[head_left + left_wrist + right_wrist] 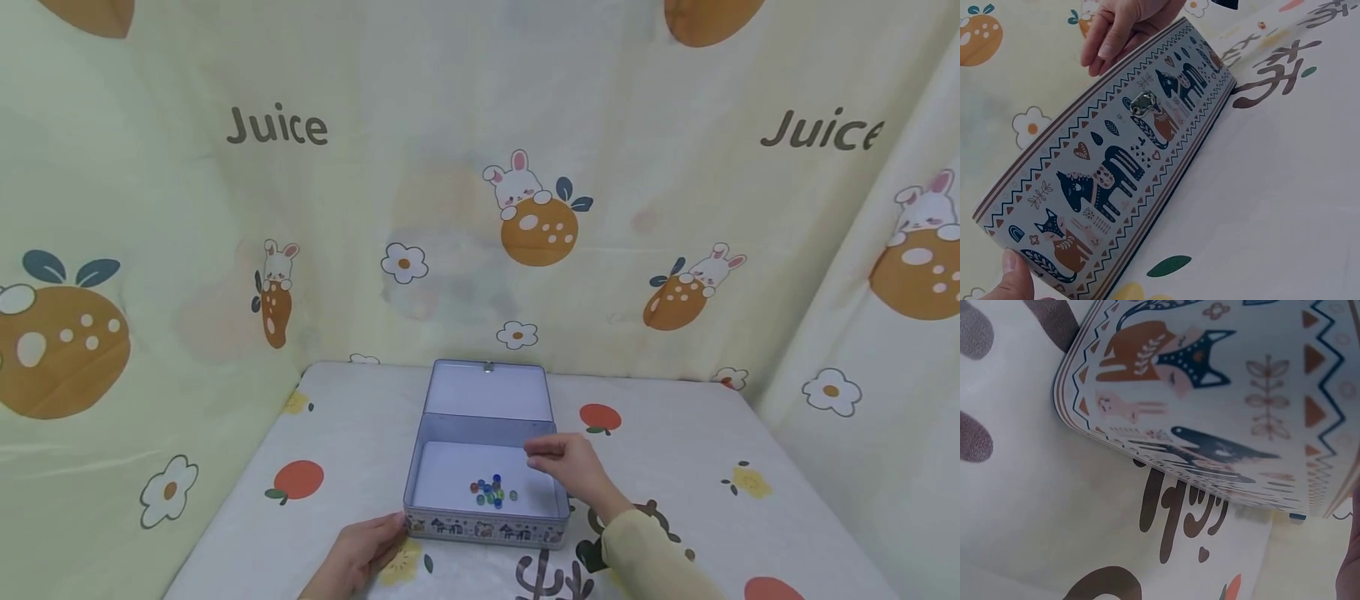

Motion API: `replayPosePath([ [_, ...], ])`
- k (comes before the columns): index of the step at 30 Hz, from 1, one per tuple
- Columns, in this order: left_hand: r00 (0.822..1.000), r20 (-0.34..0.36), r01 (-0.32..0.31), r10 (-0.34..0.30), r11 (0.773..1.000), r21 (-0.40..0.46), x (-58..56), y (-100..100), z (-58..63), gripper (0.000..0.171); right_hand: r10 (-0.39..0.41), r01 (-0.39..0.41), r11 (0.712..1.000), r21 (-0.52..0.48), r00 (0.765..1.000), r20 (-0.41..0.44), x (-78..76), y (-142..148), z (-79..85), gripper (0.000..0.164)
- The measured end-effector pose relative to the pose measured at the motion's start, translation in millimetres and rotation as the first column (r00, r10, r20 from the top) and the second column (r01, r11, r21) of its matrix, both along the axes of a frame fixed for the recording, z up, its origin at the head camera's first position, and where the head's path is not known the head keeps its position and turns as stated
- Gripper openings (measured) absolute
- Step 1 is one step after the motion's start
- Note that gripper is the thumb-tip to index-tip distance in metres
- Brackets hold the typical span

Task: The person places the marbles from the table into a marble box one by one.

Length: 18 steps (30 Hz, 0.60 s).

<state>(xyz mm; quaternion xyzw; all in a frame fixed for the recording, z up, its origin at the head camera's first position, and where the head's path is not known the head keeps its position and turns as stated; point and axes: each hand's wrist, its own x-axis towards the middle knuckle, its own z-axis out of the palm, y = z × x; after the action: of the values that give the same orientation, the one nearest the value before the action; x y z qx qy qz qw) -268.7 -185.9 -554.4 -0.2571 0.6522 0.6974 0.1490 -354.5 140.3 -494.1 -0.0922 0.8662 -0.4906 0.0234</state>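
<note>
A rectangular metal tin (486, 527) with horse and fox prints stands on the cloth, its hinged lid (487, 392) raised at the back. Inside, several small glass beads (489, 492) in blue, green and amber lie grouped near the front. My left hand (363, 546) touches the tin's front left corner; in the left wrist view the thumb (1013, 275) rests at its edge. Over the tin's right side hovers my right hand (573, 471), fingers extended close together. Nothing shows between those fingers. The right wrist view mostly shows the printed tin wall (1191, 381).
A white cloth (360, 450) printed with fruit and lettering covers the table. Pale curtains (450, 100) with rabbits and oranges hang behind and at both sides. A metal clasp (1143, 103) sits on the tin's front.
</note>
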Motion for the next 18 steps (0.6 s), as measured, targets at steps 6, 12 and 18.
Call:
replayPosePath([
  [6,1.0,0.003,-0.002,0.002,1.0,0.007,1.1,1.4,1.4,0.049,-0.016,0.016,1.0,-0.017,1.0,0.01,1.0,1.0,-0.3,0.025],
  [12,1.0,0.01,0.004,-0.004,1.0,-0.021,1.5,2.8,1.6,0.047,-0.03,0.031,0.999,-0.011,0.999,0.023,1.3,6.7,0.1,0.026],
  [18,1.0,0.0,0.015,-0.015,0.999,-0.031,1.2,1.8,0.6,0.047,-0.033,0.033,0.999,-0.032,0.999,0.019,5.9,29.0,4.3,0.027],
])
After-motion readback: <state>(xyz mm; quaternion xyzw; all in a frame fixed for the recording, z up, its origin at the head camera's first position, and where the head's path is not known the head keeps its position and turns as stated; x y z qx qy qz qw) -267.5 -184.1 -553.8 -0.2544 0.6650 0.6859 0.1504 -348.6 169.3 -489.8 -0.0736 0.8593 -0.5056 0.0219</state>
